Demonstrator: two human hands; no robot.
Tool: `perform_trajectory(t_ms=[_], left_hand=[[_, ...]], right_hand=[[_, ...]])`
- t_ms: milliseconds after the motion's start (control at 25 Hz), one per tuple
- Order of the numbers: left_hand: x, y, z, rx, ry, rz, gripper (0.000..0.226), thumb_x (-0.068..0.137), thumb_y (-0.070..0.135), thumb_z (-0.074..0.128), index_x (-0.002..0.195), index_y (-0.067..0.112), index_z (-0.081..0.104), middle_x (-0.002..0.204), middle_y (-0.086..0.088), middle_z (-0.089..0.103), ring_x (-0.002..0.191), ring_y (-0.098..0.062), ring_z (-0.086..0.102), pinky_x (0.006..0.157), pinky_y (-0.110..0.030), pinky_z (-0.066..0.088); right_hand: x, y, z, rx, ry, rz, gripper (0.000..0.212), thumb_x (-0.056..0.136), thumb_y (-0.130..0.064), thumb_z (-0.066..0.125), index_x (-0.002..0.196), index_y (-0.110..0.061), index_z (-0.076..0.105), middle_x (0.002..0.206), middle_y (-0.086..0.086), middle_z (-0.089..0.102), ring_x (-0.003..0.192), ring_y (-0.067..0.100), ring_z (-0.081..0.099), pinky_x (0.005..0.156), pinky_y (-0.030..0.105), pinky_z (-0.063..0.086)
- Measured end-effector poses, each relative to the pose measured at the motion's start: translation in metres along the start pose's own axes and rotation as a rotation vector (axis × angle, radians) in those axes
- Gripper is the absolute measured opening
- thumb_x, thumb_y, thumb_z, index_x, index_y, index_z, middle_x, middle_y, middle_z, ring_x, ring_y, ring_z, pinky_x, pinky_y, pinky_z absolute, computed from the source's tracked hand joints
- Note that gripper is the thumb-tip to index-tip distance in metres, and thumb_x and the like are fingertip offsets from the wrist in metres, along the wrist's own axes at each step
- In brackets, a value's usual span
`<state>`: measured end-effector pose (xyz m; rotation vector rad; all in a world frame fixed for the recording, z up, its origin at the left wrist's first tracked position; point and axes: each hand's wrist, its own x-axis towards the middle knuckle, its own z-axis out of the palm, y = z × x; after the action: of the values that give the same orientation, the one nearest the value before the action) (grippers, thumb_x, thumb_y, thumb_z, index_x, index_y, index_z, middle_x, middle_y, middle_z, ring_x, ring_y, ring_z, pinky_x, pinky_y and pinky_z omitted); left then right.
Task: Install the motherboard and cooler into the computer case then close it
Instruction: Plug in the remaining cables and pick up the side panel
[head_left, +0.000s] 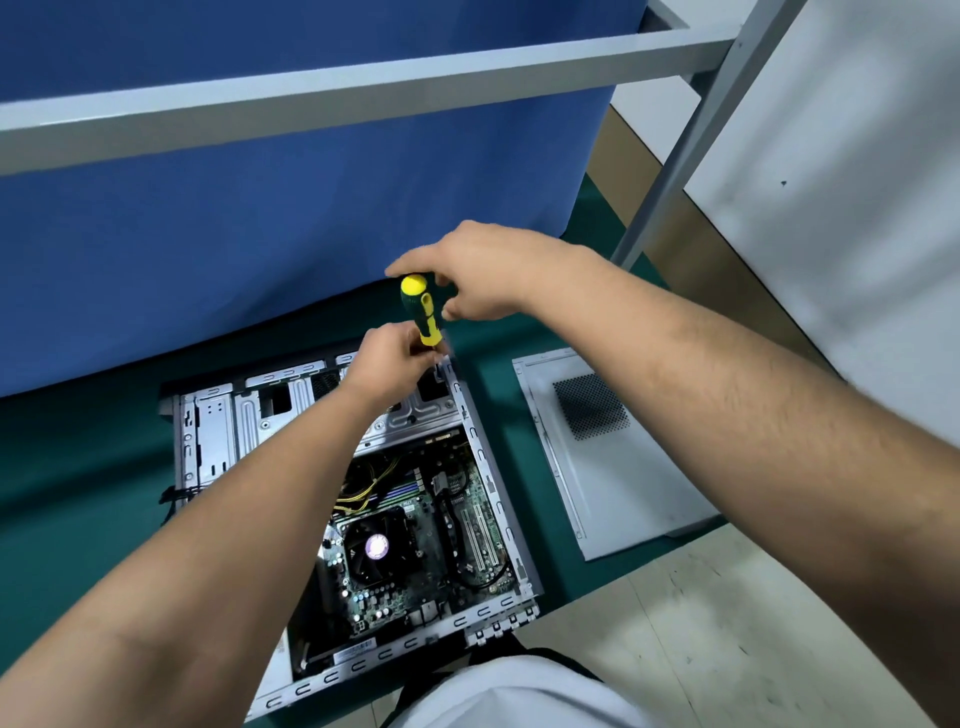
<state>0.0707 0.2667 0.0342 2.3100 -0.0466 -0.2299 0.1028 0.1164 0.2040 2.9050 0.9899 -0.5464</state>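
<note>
The open computer case (332, 519) lies flat on the green surface (78, 493), its long axis running from near edge to far edge. Motherboard (415, 545) and cooler (376, 546) sit inside, below both forearms. At the case's far end, the left hand (389, 364) grips the lower part of an upright screwdriver (422, 312) (yellow cap up); the right hand (478, 270) pinches its top. The side panel (613, 452) lies flat just right of the case.

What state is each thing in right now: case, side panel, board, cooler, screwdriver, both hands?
Computer case: open, lying flat.
Side panel: off, beside case.
Motherboard: inside case.
Cooler: on motherboard.
Screwdriver: upright, over case's far end.
Left hand: grips screwdriver's lower part.
Right hand: fingers at handle top.
</note>
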Motion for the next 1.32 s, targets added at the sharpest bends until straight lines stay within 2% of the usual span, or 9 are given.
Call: perform_trajectory(t_ms=[80, 200, 280, 400, 480, 600, 760, 1000, 1320], left_hand=[[0.001, 0.002, -0.004, 0.011, -0.043, 0.036, 0.031, 0.091, 0.015, 0.074, 0.077, 0.041, 0.066, 0.075, 0.027, 0.065, 0.074, 0.018, 0.059, 0.060, -0.002, 0.038], [0.001, 0.002, 0.000, -0.044, -0.038, 0.027, 0.021, 0.090, 0.016, 0.075, 0.081, 0.034, 0.070, 0.080, 0.019, 0.070, 0.078, 0.010, 0.063, 0.070, -0.016, 0.046], [-0.003, 0.007, 0.006, -0.179, 0.015, -0.032, 0.013, 0.086, 0.022, 0.081, 0.093, 0.017, 0.072, 0.088, 0.004, 0.074, 0.083, -0.008, 0.067, 0.073, -0.023, 0.051], [-0.005, 0.011, 0.016, -0.208, 0.135, -0.091, 0.025, 0.083, 0.025, 0.085, 0.090, 0.008, 0.067, 0.082, -0.002, 0.070, 0.073, -0.016, 0.061, 0.056, -0.012, 0.040], [-0.003, 0.012, 0.016, -0.144, 0.151, -0.074, 0.020, 0.086, 0.024, 0.081, 0.090, 0.008, 0.070, 0.079, -0.007, 0.070, 0.074, -0.022, 0.061, 0.055, -0.015, 0.037], [-0.001, 0.008, 0.010, -0.045, 0.082, -0.013, 0.016, 0.089, 0.026, 0.079, 0.096, 0.012, 0.074, 0.083, -0.004, 0.071, 0.081, -0.023, 0.062, 0.059, -0.016, 0.038], [-0.001, 0.008, 0.001, -0.028, 0.002, 0.012, 0.009, 0.087, 0.026, 0.080, 0.086, 0.023, 0.072, 0.076, 0.008, 0.067, 0.076, -0.018, 0.061, 0.056, -0.009, 0.037], [-0.003, 0.012, 0.004, -0.074, 0.086, -0.082, 0.040, 0.081, 0.026, 0.086, 0.061, 0.023, 0.052, 0.062, 0.011, 0.059, 0.056, 0.001, 0.054, 0.046, -0.012, 0.034], [-0.007, 0.018, 0.004, -0.032, 0.095, -0.057, 0.024, 0.085, 0.028, 0.081, 0.075, 0.015, 0.064, 0.070, 0.006, 0.063, 0.067, -0.012, 0.053, 0.053, -0.018, 0.035]], right_hand=[[0.002, -0.006, 0.006, -0.010, 0.020, -0.034, 0.046, 0.093, -0.021, 0.063, 0.134, -0.040, 0.057, 0.107, -0.008, 0.054, 0.102, 0.020, 0.055, 0.077, 0.035, 0.050], [0.009, -0.010, 0.012, -0.054, 0.125, 0.129, 0.018, 0.094, -0.037, 0.061, 0.094, -0.020, 0.062, 0.083, -0.002, 0.050, 0.087, 0.029, 0.058, 0.057, 0.031, 0.039], [0.012, -0.011, 0.020, -0.125, 0.161, 0.303, 0.046, 0.097, -0.058, 0.049, 0.078, -0.016, 0.051, 0.073, -0.001, 0.041, 0.081, 0.030, 0.052, 0.060, 0.031, 0.036], [0.011, -0.009, 0.022, -0.123, 0.155, 0.410, 0.066, 0.092, -0.080, 0.035, 0.070, -0.019, 0.049, 0.073, -0.001, 0.046, 0.075, 0.027, 0.051, 0.058, 0.031, 0.033], [0.010, -0.002, 0.016, -0.087, 0.069, 0.261, 0.061, 0.087, -0.081, 0.048, 0.090, -0.022, 0.063, 0.089, 0.001, 0.057, 0.082, 0.024, 0.054, 0.062, 0.033, 0.040], [0.004, 0.004, 0.006, 0.002, -0.017, -0.019, 0.040, 0.090, -0.041, 0.072, 0.129, -0.033, 0.065, 0.104, -0.009, 0.053, 0.108, 0.018, 0.053, 0.078, 0.031, 0.041], [0.009, -0.011, 0.007, -0.005, 0.065, 0.080, 0.022, 0.087, -0.030, 0.074, 0.109, -0.031, 0.073, 0.105, -0.003, 0.062, 0.097, 0.025, 0.063, 0.068, 0.030, 0.048], [0.014, -0.022, 0.007, -0.071, 0.101, 0.152, 0.020, 0.087, -0.018, 0.073, 0.107, -0.021, 0.074, 0.106, 0.006, 0.066, 0.082, 0.025, 0.061, 0.054, 0.026, 0.040], [0.005, -0.017, 0.008, 0.042, 0.120, 0.133, 0.020, 0.090, -0.029, 0.070, 0.109, -0.025, 0.074, 0.103, 0.002, 0.066, 0.091, 0.026, 0.064, 0.061, 0.028, 0.044]])
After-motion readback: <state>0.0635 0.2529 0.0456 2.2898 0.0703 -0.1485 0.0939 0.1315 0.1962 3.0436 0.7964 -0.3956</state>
